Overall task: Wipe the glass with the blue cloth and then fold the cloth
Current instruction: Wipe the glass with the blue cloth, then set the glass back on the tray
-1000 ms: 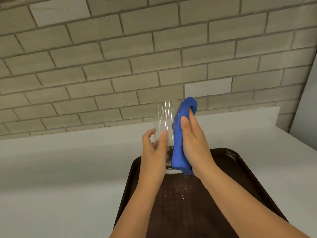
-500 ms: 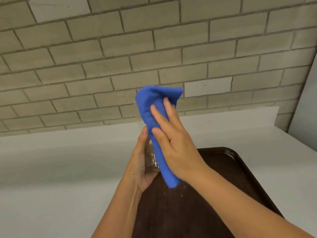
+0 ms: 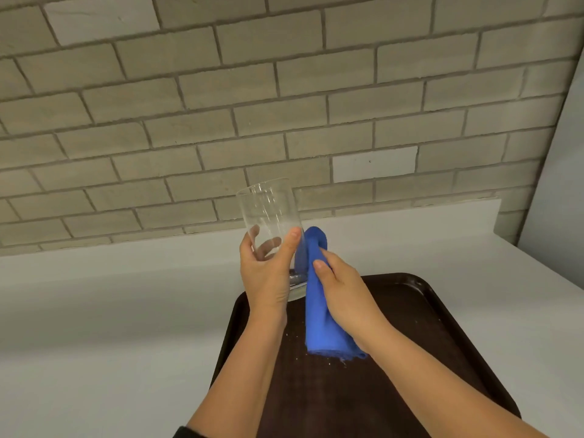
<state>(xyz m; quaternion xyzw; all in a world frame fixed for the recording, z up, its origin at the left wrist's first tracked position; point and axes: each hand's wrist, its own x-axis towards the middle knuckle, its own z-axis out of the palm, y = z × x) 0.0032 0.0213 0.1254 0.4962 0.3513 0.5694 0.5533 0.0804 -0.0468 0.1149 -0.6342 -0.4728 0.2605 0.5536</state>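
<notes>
White counter (image 3: 110, 311) under me, plain and matte, running back to a low white backsplash (image 3: 410, 216). Behind it a brick wall (image 3: 221, 105), beige-grey, a couple of bricks painted lighter. A pale flat panel (image 3: 562, 184) closes off the right side (can't tell if it's a wall or a cabinet). No writing, brand or label readable anywhere.

Dark brown tray (image 3: 410, 311) sits on the counter in front of me, raised rim, rounded corners. A few small white specks on its floor near the cloth; otherwise nothing lying in it.

My left hand (image 3: 268, 276) is wrapped around the lower part of the glass (image 3: 268, 216), thumb on the near side, fingers seen through the far wall. Glass is clear, straight-sided, held above the tray's far left corner and tilted a bit to the left, mouth up. It looks empty (thick base peeks out under my palm).

My right hand (image 3: 341, 295) is closed around the blue cloth (image 3: 319, 320), bunched into a long roll. Its top end presses against the right side of the glass, just beside my left thumb; its bottom end hangs down over the tray, frayed at the edge.
</notes>
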